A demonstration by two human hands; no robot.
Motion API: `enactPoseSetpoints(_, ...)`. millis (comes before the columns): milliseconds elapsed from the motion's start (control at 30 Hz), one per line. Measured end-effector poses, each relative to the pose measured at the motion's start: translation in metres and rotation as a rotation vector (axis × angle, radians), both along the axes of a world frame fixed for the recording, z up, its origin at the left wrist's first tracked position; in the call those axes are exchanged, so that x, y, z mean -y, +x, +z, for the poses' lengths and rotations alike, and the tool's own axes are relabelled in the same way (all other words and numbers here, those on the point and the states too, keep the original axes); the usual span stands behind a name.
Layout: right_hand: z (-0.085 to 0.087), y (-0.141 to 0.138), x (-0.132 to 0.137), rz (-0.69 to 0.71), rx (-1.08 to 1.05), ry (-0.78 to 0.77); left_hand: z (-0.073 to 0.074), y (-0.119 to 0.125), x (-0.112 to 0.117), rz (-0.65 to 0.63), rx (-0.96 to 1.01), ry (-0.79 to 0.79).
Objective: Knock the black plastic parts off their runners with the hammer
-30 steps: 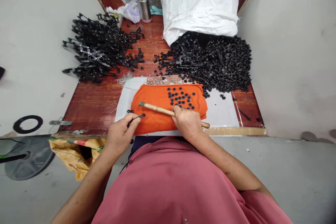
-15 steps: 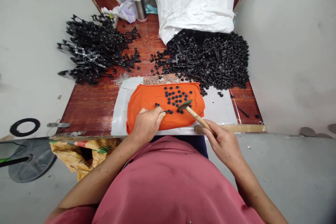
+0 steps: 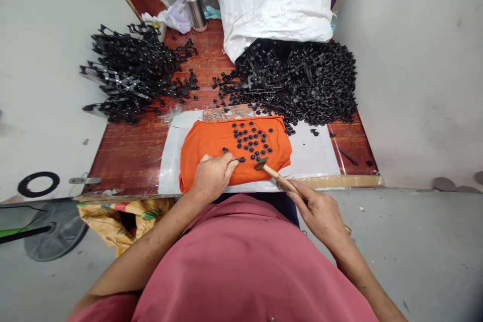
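Note:
My left hand (image 3: 212, 177) is closed in a pinch on a thin black plastic strip (image 3: 234, 160) with a round end, held low over the orange cloth (image 3: 204, 143). My right hand (image 3: 322, 211) is wrapped round the wooden handle of a small hammer (image 3: 277, 176). The hammer's dark head lies close to the cloth, just right of the strip's round end; I cannot tell whether it touches. Several round black plastic pieces (image 3: 250, 137) sit in a cluster on the cloth, above the hammer head. Another small black piece (image 3: 225, 150) is by my left fingertips.
A large heap of small black plastic pieces (image 3: 302, 85) spills from a white sack (image 3: 275, 0). Branching black plastic frames (image 3: 128, 70) are piled at the left. Behind stands a steel flask (image 3: 195, 10). A white sheet (image 3: 313, 153) lies under the cloth on the red-brown table (image 3: 124, 156).
The hammer head has come down and slightly left, nearer the strip's round end. My left hand keeps its pinch in nearly the same spot. The whole view has shifted slightly.

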State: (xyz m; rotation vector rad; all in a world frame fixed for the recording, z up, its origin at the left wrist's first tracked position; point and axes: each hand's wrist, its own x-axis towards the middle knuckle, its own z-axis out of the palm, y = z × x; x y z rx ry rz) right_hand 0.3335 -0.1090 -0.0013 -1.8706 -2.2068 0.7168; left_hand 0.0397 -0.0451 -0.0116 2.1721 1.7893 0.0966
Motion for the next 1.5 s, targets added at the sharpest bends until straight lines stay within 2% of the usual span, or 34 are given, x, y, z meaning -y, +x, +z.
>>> enactPoseSetpoints(333,-0.002,0.0,0.001,-0.015,-0.003,0.004,-0.003,0.001,0.002,-0.014,0.001,0.065)
enactPoseSetpoints(567,-0.001,0.002,0.0,0.009,0.029,0.069,-0.005,0.0,0.004,0.021,0.014,0.077)
enactPoseSetpoints(733,0.01,-0.002,-0.006,0.037,0.007,0.136,-0.008,0.001,0.003,0.049,0.025,0.075)
enactPoseSetpoints(867,0.025,-0.013,-0.012,0.099,-0.074,0.247,-0.007,0.002,0.002,0.066,0.035,0.055)
enactPoseSetpoints(933,0.027,-0.02,-0.014,0.093,-0.105,0.31,-0.006,0.002,0.002,0.074,0.057,0.056)
enactPoseSetpoints(1000,0.024,-0.027,-0.015,0.084,-0.069,0.342,-0.006,0.002,0.002,0.074,0.071,0.06)
enactPoseSetpoints(1133,0.012,-0.034,-0.015,0.137,0.163,0.292,-0.007,0.001,0.003,0.061,0.06,0.064)
enactPoseSetpoints(1300,0.008,-0.033,-0.011,0.096,0.092,0.382,-0.008,0.001,0.003,0.051,0.072,0.08)
enactPoseSetpoints(1433,0.006,-0.035,-0.011,0.161,0.198,0.323,-0.007,0.002,0.002,0.055,0.053,0.07)
enactPoseSetpoints(1500,0.006,-0.035,-0.013,0.147,0.155,0.328,-0.007,0.002,0.002,0.058,0.04,0.057)
